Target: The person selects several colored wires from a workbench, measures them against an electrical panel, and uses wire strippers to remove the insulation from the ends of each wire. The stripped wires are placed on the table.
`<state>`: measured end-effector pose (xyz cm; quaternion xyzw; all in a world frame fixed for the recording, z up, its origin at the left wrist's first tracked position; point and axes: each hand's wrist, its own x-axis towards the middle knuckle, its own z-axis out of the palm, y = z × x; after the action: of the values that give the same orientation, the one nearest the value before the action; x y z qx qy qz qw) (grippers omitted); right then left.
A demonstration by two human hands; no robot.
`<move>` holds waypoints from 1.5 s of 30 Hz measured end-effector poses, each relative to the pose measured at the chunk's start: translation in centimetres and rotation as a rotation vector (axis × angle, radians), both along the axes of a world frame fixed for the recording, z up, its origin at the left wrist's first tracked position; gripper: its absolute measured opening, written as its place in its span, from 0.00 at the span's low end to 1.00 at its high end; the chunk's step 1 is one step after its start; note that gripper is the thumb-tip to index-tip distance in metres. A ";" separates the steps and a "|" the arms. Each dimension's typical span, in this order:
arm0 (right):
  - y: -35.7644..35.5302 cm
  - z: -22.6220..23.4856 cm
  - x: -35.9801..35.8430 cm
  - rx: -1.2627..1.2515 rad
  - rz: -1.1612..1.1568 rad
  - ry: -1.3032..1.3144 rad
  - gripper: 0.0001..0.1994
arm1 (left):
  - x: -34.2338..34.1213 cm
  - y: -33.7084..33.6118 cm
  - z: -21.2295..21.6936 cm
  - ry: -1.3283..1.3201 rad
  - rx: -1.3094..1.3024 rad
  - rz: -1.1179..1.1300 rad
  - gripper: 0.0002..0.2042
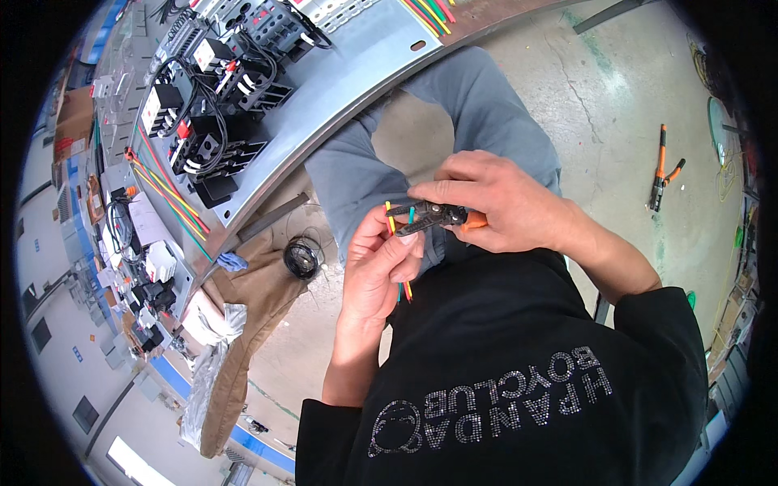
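Head cam, looking straight down. Left hand (375,263) is pinched shut around a small bundle of coloured wires (399,228) (red, yellow, green), tips poking up above the fingers and tails hanging out below the palm. Right hand (494,201) is wrapped tight on the orange grips of a wire stripper (431,215), w/ the dark jaws closed across the wire tips. Both hands meet in front of the chest, over the lap.

Room to move: the metal mounting panel (340,97) has its edge just up-left of the hands, close to the knees, w/ black contactors (212,121) and wiring on it. To the right it's open concrete floor (616,89); a 2nd orange-handled tool (663,166) lies well apart over there. Below-left of the panel edge: a black wire spool (301,261) sits near the left wrist, next to a brown cloth (243,324) w/ clear plastic (203,381) on it.

Bkgd left is cluttered w/ more panels and parts, too small to tell apart.
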<state>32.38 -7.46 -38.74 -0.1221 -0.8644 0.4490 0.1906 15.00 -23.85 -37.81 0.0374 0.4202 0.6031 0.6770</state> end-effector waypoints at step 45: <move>-0.6 0.1 -0.3 -0.117 -0.036 -0.096 0.26 | 0.2 0.3 -0.1 0.091 -0.055 0.041 0.04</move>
<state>32.05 -8.05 -38.68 -0.1700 -0.8424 0.4890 0.1494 15.25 -23.53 -37.95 0.0376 0.4677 0.6026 0.6455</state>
